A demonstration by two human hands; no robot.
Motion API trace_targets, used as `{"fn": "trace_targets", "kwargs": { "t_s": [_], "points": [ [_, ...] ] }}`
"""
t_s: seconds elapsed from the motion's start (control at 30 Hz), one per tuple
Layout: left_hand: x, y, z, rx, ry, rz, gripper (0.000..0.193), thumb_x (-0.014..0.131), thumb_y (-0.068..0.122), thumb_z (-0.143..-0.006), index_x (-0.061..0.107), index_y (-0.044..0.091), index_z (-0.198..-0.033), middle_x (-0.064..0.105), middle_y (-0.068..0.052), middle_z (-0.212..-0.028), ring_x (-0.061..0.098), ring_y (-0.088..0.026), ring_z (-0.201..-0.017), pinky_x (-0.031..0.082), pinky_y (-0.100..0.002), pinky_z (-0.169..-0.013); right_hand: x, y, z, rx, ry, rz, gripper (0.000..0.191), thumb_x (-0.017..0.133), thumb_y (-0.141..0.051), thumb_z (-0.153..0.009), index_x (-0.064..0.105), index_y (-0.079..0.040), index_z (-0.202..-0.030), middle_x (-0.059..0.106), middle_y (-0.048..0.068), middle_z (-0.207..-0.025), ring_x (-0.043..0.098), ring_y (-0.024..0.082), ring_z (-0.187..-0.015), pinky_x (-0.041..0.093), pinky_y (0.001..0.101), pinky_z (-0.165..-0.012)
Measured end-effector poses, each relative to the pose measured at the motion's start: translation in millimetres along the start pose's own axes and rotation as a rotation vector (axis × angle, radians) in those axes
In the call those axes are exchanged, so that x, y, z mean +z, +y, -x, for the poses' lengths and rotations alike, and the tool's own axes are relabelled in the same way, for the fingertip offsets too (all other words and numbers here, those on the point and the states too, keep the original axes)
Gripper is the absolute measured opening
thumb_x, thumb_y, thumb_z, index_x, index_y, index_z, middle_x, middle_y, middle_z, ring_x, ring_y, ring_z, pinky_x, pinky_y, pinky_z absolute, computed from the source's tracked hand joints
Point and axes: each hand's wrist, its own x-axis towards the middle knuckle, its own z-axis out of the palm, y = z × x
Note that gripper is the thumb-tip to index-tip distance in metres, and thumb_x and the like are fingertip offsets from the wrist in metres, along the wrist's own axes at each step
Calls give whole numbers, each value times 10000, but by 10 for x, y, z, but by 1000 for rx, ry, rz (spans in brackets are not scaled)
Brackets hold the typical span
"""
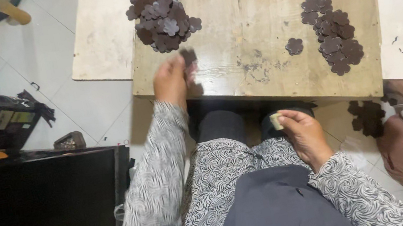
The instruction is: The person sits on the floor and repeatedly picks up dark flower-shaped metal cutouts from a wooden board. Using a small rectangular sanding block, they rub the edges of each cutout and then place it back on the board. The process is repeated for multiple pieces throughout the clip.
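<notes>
Left hand [169, 77] pinches one thin dark-brown flower-shaped flat cutout [188, 57] at the wooden surface's [249, 7] near-left edge: likely light, flexible, best gripped by its rim; right hand [303, 131] clasps a small pale block [276, 121].

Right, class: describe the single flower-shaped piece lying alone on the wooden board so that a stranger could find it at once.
Start at the wooden board. On its right side lies the smaller pile of dark flower-shaped pieces. Just left of that pile is the single flower piece, flat on bare wood, the only one apart from any pile.
</notes>
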Motion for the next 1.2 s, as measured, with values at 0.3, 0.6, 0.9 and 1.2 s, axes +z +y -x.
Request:
{"fn": "trace_targets", "kwargs": {
  "t_s": [0.3, 0.6, 0.9, 1.2],
  "points": [
    [518, 20, -358, 438, 245, -315, 448, 774, 211, -938, 595, 22, -1302, 701, -95, -1090, 682, -152, -951, 575, -267, -831, 66, -58, -15, -83, -10, -256, 217, 659, -52, -945, 663, -1, -1155, 713, 96, -1072, 703, 187, -990, 582, 344, -895],
    [1718, -561, 309, 508, -107, -873, 363, 815, 218, -822, 737, 137, -1168, 675, -137, -1079, 636, -321, -1052, 515, -434, -941, 130, -147, 72, -47, -31, -488, 199, 650, -42, -946, 657, 10, -1137, 716, 100, -1025, 703, 216, -972, 578, 371, -902],
    [2062, -528, 255, 457, -176, -1009, 362, 842, 211, -762, 732, 140, -1099, 643, -121, -1136, 580, -320, -1123, 498, -427, -971, 245, -249, 110, -41, -40, -523, 194, 652, -44, -945, 664, 21, -1128, 720, 103, -1019, 701, 211, -953, 577, 357, -889],
    [1908, -551, 266, 430, -110, -855, 143, 780, 201, -869, 714, 83, -916, 698, -111, -982, 706, -266, -874, 567, -392, -808, 330, -278, 67, -4, -55, -545, 187, 638, -49, -947, 676, 9, -1120, 722, 98, -1026, 705, 210, -960, 573, 362, -886]
  ]
}}
